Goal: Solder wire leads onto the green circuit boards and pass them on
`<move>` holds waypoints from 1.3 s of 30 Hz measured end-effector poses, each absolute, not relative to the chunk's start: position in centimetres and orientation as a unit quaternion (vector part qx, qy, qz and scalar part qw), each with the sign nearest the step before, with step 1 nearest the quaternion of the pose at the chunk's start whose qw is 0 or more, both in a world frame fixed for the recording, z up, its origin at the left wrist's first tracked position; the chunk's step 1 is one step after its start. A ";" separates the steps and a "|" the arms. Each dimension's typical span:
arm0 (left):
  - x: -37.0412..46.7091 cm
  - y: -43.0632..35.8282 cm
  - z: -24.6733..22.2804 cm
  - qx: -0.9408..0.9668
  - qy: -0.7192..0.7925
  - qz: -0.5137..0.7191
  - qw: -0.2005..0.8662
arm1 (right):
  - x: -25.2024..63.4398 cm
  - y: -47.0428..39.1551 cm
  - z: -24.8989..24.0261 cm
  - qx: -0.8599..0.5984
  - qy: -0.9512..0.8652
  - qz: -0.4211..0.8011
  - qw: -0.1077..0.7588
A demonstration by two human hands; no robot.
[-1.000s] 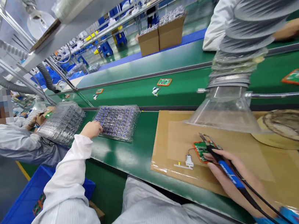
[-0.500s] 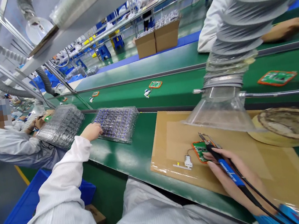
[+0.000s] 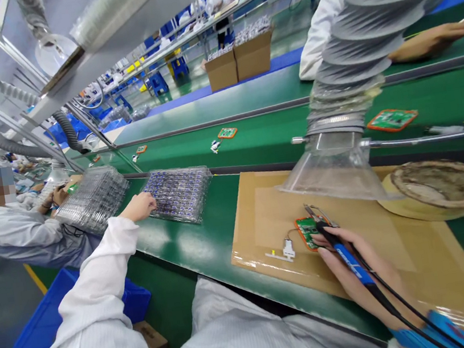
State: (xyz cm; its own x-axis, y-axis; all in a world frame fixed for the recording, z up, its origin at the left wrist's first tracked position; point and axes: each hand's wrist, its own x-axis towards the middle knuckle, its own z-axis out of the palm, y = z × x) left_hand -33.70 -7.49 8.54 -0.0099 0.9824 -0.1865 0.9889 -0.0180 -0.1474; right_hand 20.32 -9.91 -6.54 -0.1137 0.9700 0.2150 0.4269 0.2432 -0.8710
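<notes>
My left hand (image 3: 139,206) is at the left edge of a clear plastic tray (image 3: 180,195) filled with rows of small parts; its fingers are pinched, and what is between them is too small to tell. My right hand (image 3: 355,251) is closed round a blue and black soldering tool (image 3: 350,258) with a metal tip. Under that tip and my right fingertips lies a green circuit board (image 3: 307,231) with an orange rim, on brown cardboard (image 3: 249,217). A thin wire links the board to a small white connector piece (image 3: 288,248).
Behind the cardboard hangs a clear fume hood (image 3: 335,174) on a grey hose. A tape roll (image 3: 445,187) sits at the right. Boards, one of them here (image 3: 392,119), lie on the green belt. Stacked trays (image 3: 93,199) and a co-worker are at the left; another person's hand is across the belt.
The view has shifted slightly. Boards on the belt have moved left, and a white piece shows more fully behind the right one. Both my hands keep nearly the same places.
</notes>
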 end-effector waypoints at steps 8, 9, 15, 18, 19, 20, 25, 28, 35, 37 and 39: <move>-20.3 -9.3 5.6 0.544 0.577 0.473 0.385 | 19.8 -10.2 -5.9 -0.509 -0.654 0.353 0.434; -17.2 -9.4 4.8 0.504 0.543 0.494 0.454 | 19.6 -10.4 -5.7 -0.506 -0.650 0.352 0.445; -2.6 -9.4 1.3 0.417 0.502 0.317 0.688 | 18.1 -12.2 -3.8 -0.477 -0.615 0.388 0.494; 0.0 -9.5 1.1 0.440 0.513 0.301 0.673 | 17.3 -12.7 -2.9 -0.481 -0.576 0.411 0.517; 0.3 -9.6 1.2 0.445 0.519 0.299 0.666 | 17.1 -12.8 -2.7 -0.482 -0.558 0.422 0.527; 0.5 -9.7 1.3 0.447 0.525 0.296 0.661 | 16.9 -12.8 -2.4 -0.482 -0.540 0.432 0.538; 1.0 -10.2 1.6 0.437 0.531 0.307 0.658 | 16.5 -12.6 -1.6 -0.481 -0.485 0.460 0.567; 1.2 -10.5 1.5 0.440 0.532 0.313 0.652 | 16.4 -12.5 -1.7 -0.484 -0.464 0.465 0.578; 1.5 -10.4 1.5 0.452 0.540 0.304 0.642 | 16.7 -12.1 -2.0 -0.484 -0.448 0.489 0.571; 1.4 -10.4 1.5 0.457 0.543 0.297 0.639 | 16.8 -12.0 -1.9 -0.486 -0.447 0.482 0.576; 1.3 -10.2 1.4 0.464 0.545 0.294 0.633 | 16.9 -12.0 -1.8 -0.491 -0.445 0.474 0.580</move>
